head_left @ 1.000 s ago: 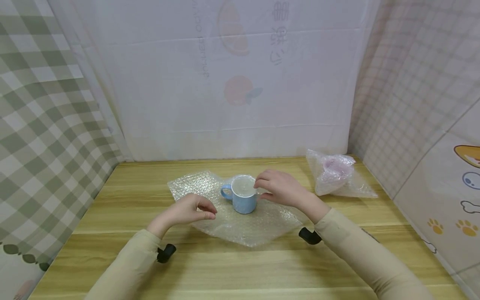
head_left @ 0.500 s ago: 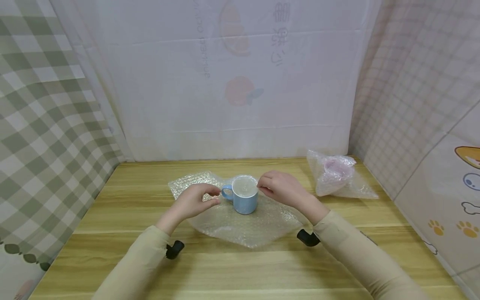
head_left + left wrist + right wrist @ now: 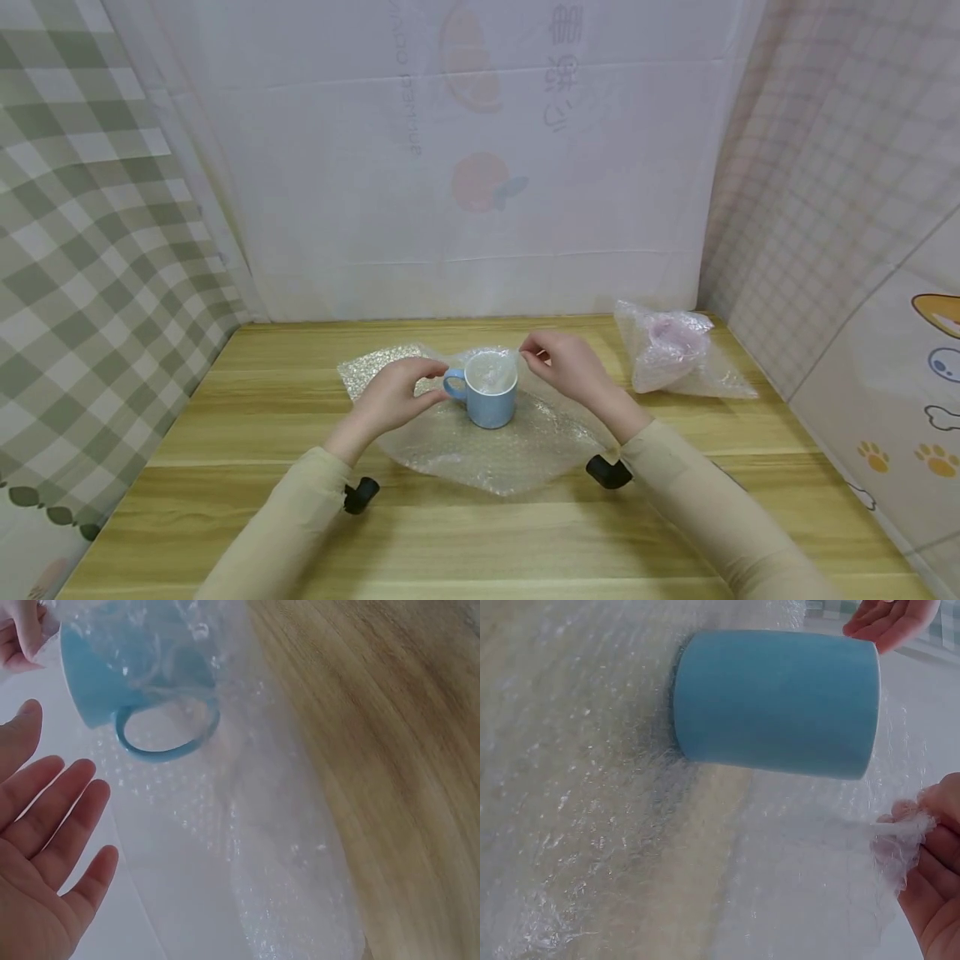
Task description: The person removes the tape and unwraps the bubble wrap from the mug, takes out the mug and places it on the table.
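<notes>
A light blue mug (image 3: 491,408) stands upright on a sheet of clear bubble wrap (image 3: 480,468), its handle (image 3: 161,755) pointing left. My right hand (image 3: 567,368) pinches a lifted edge of the wrap just right of the mug's rim; the right wrist view shows the gathered film (image 3: 904,844) between thumb and fingers. A flap of the wrap lies partly over the mug's mouth. Beside the handle is my left hand (image 3: 401,393), its fingers (image 3: 67,825) spread and relaxed. In the left wrist view a gap shows between it and the mug.
At the back right of the wooden table (image 3: 480,550) lies a pink item (image 3: 675,333) wrapped in bubble wrap. White cloth (image 3: 337,167) hangs behind the table, a green checked cloth (image 3: 90,208) on the left and a printed one (image 3: 840,250) on the right.
My left hand has moved right and away from me, up to the mug's handle. The right hand has taken hold of the wrap's edge and raised it beside the rim. The mug stays put.
</notes>
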Demonstrator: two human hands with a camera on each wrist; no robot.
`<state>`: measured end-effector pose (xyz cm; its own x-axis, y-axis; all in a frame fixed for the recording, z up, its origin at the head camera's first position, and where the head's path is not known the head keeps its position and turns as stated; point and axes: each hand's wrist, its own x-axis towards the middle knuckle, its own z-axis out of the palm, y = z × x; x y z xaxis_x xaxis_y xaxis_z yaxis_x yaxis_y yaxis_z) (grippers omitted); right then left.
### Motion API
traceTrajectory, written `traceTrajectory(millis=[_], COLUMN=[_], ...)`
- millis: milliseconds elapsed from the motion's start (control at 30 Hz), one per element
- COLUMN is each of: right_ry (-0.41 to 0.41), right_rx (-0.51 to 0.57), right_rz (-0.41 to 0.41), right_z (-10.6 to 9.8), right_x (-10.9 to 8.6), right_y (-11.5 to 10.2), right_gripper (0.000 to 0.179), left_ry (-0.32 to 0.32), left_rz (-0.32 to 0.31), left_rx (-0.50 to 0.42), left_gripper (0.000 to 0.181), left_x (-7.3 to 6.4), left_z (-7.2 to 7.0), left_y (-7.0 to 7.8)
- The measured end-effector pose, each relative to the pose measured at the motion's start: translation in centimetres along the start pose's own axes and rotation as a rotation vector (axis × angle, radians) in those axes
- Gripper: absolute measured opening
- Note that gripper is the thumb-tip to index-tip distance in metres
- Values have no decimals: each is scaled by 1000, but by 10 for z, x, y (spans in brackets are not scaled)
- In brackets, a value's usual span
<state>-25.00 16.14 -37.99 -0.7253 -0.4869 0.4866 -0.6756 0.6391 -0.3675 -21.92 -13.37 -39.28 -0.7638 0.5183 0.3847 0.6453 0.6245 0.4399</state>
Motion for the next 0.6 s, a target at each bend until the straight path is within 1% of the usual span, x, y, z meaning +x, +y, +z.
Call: traceTrajectory(millis=[100, 200, 367, 600], right_ry=[27, 53, 98, 133], right_rx=[6, 24, 101, 202], right_rz=[54, 138, 294, 469], right_z=[0, 1, -1, 1], right_x=[3, 6, 10, 15], right_y=[3, 7, 15, 30], right_gripper=[4, 6, 11, 14], left_ry=[19, 37, 63, 65], left_rz=[9, 11, 13, -8], left_rx=[5, 11, 5, 11], left_gripper=[37, 40, 45, 50], left_x=[2, 4, 6, 7], left_z=[2, 5, 7, 9], left_y=[0, 0, 0, -2])
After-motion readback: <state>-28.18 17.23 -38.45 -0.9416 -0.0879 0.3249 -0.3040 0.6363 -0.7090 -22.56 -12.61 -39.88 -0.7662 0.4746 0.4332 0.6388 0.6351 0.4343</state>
